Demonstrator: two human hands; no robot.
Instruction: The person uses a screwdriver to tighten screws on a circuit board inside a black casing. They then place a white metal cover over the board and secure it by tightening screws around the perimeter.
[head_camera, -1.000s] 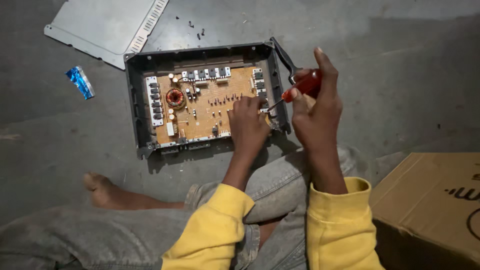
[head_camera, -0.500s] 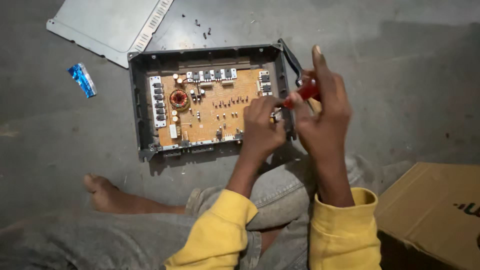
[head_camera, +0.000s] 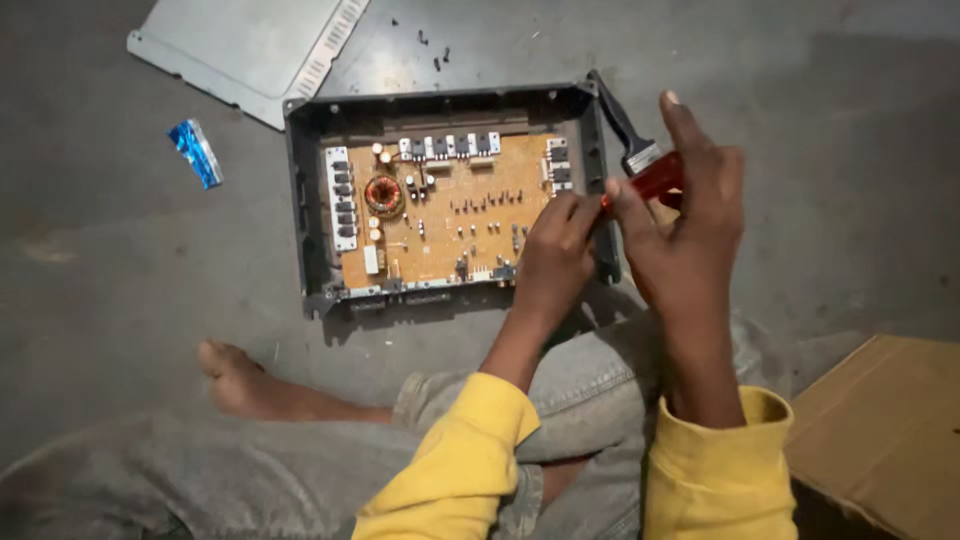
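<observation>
- Person sits on the grey floor (head_camera: 120, 260), legs folded; an open dark casing (head_camera: 310, 200) lies just ahead of the knees, long axis running left to right.
- Inside it a tan circuit board (head_camera: 450, 215) faces up, copper coil (head_camera: 383, 194) toward its left end; the lid is off, likely so the board can be reached from above.
- Right hand (head_camera: 685, 215) has its fingers clamped on a red-handled screwdriver (head_camera: 655, 180) at the casing's right end. The handle tilts up and to the right, and the shaft runs down-left toward the board's right edge; the tip is hidden.
- Left hand (head_camera: 550, 255) rests on the board's lower right part, fingers drawn together near the shaft, apparently steadying it; whether they pinch anything cannot be told.
- A black-handled brush (head_camera: 625, 125) leans at the casing's far right corner.
- Grey metal cover (head_camera: 240, 45) lies toward the far left; small screws (head_camera: 435, 50) just beside it; blue wrapper (head_camera: 195, 152) left; cardboard box (head_camera: 880, 440) near right.
</observation>
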